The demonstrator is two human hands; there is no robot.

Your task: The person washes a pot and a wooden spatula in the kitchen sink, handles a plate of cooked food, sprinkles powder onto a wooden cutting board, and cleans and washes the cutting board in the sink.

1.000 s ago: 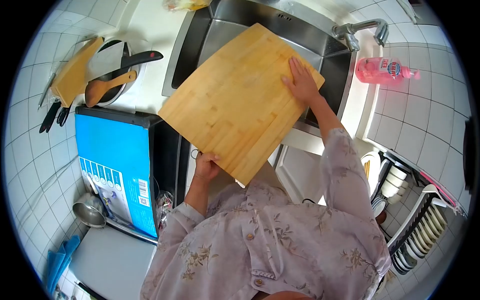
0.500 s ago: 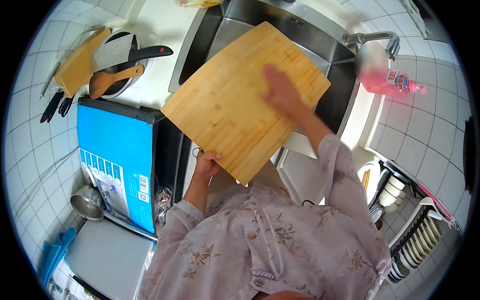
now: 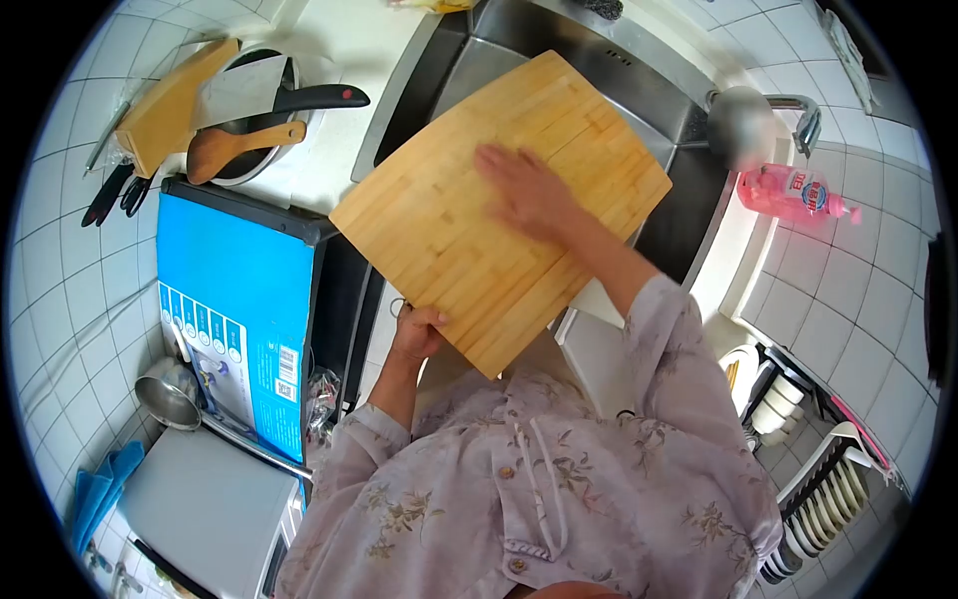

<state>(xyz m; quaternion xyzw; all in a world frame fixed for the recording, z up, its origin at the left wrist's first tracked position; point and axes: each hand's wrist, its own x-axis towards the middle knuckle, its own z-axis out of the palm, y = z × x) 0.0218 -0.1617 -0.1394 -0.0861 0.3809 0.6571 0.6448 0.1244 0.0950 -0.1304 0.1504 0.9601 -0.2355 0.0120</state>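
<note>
A large wooden cutting board (image 3: 449, 250) is held tilted over the metal sink (image 3: 649, 95) and its front edge. My left hand (image 3: 419, 332) grips the board's near left edge, thumb on top and the other fingers hidden beneath. My right hand (image 3: 529, 195) lies flat on the board's upper face, fingers stretched out and slightly blurred by motion. Nothing shows between the right hand and the wood.
A faucet (image 3: 804, 128) and a pink soap bottle (image 3: 793, 194) stand right of the sink. At the left are a cleaver (image 3: 324, 97), a wooden spoon (image 3: 215, 153), a knife block (image 3: 165, 110) and a blue box (image 3: 235, 265). Dish racks (image 3: 823, 499) hang at lower right.
My right hand has slid left across the board. The left hand keeps its grip on the edge, and the whole view has shifted slightly.
</note>
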